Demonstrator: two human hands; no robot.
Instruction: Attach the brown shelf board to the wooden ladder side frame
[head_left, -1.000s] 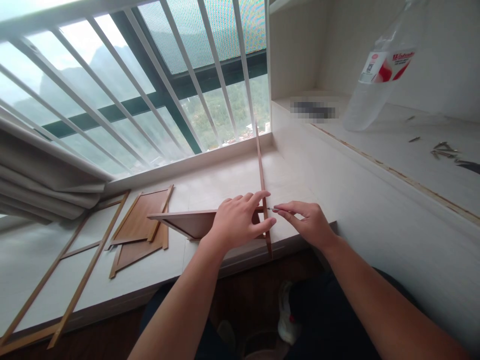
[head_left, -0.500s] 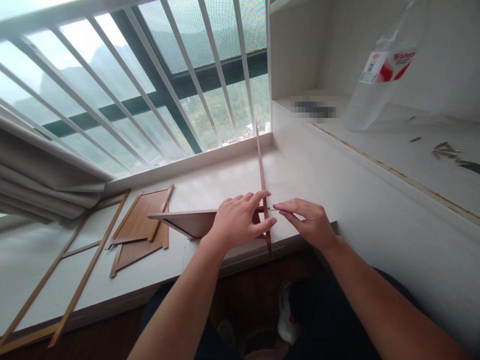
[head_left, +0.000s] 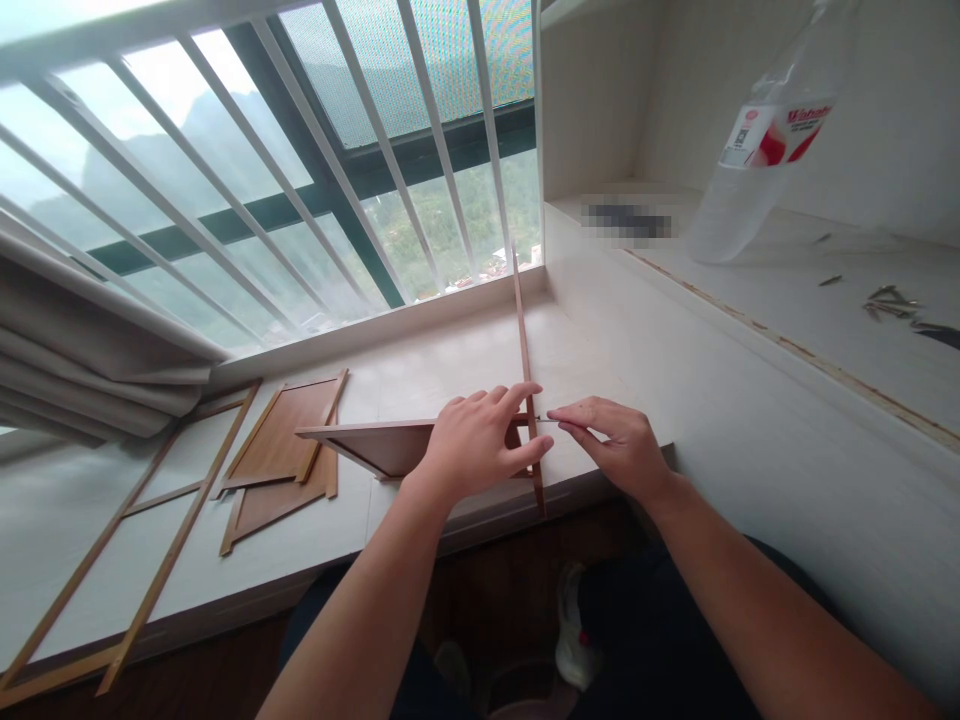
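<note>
Left hand (head_left: 472, 445) fingers wrapped around wood boards (head_left: 375, 445), right hand (head_left: 611, 445) pinching a small screw (head_left: 546, 420), pressed against tall brown board (head_left: 525, 370)

Brown wood-grain panel (head_left: 375, 445), white bars (head_left: 420, 130)

Both forearms were bare, no sleeves, watch or rings showing on the left hand (head_left: 472, 447) or right hand (head_left: 615, 447). Dark trousers covered the lap; a white shoe showed below.
</note>
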